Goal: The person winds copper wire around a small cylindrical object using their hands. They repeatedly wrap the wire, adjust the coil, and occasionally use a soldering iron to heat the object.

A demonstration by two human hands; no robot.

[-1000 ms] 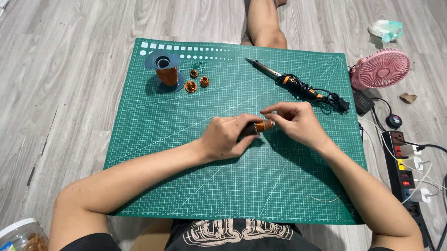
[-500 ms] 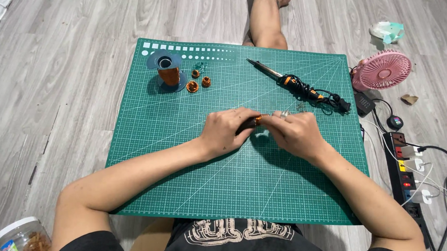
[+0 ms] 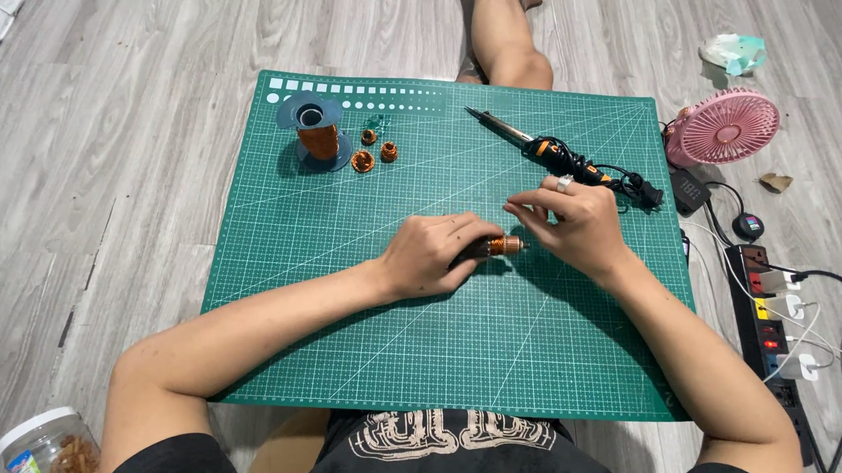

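My left hand (image 3: 433,253) is closed around a small dark rod wound with copper wire (image 3: 502,246), holding it just above the green cutting mat (image 3: 348,295). The copper end sticks out to the right of my fingers. My right hand (image 3: 574,224), a ring on one finger, hovers just right of that end with fingers curled and slightly apart; whether it pinches a thin wire is too fine to see. A spool of copper wire (image 3: 319,137) stands at the mat's far left, with three small copper coils (image 3: 374,150) beside it.
A soldering iron (image 3: 553,153) lies at the mat's far right, its cord coiled. Off the mat on the right are a pink fan (image 3: 721,129), a power strip (image 3: 769,318) with plugs and cables. A plastic jar (image 3: 48,455) stands near left. A bare leg (image 3: 507,33) lies beyond the mat.
My right hand has drawn slightly right and up, away from the rod's copper end. My left hand keeps its hold on the rod in about the same place.
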